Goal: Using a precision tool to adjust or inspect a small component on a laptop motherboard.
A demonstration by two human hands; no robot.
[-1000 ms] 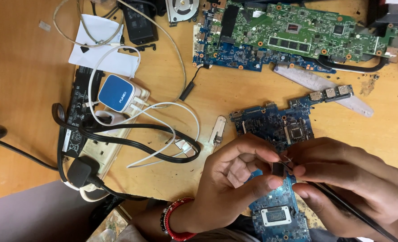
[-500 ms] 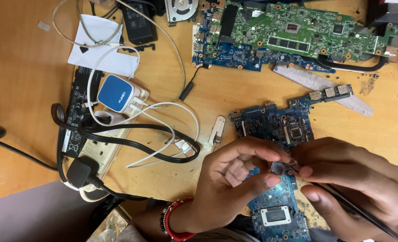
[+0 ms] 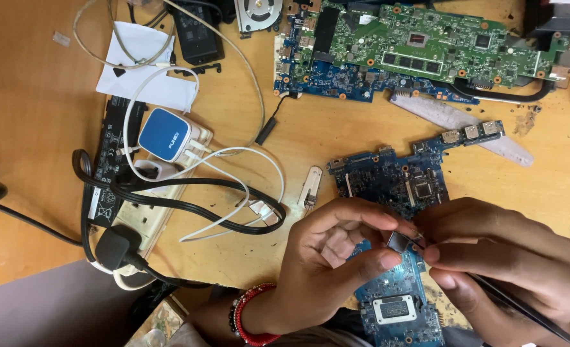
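My left hand [image 3: 327, 260] pinches a small dark metal component [image 3: 399, 242] between thumb and forefinger, just above a blue circuit board [image 3: 394, 183] lying on the wooden table [image 3: 28, 115]. My right hand [image 3: 503, 257] grips a thin black tool [image 3: 523, 308] whose tip meets the component. Both hands cover the middle of the board; its lower part with a white-framed socket [image 3: 394, 310] shows below them. Red bangles circle my left wrist.
A large green and blue motherboard [image 3: 413, 48] lies at the back. To the left are a white power strip [image 3: 140, 218] with a blue-topped charger [image 3: 164, 133], black and white cables, a black plug [image 3: 113, 247], white paper [image 3: 145, 74] and a fan [image 3: 258, 13].
My fingers have shifted slightly around the small component; the tool tip stays against it. The board and table items have not moved.
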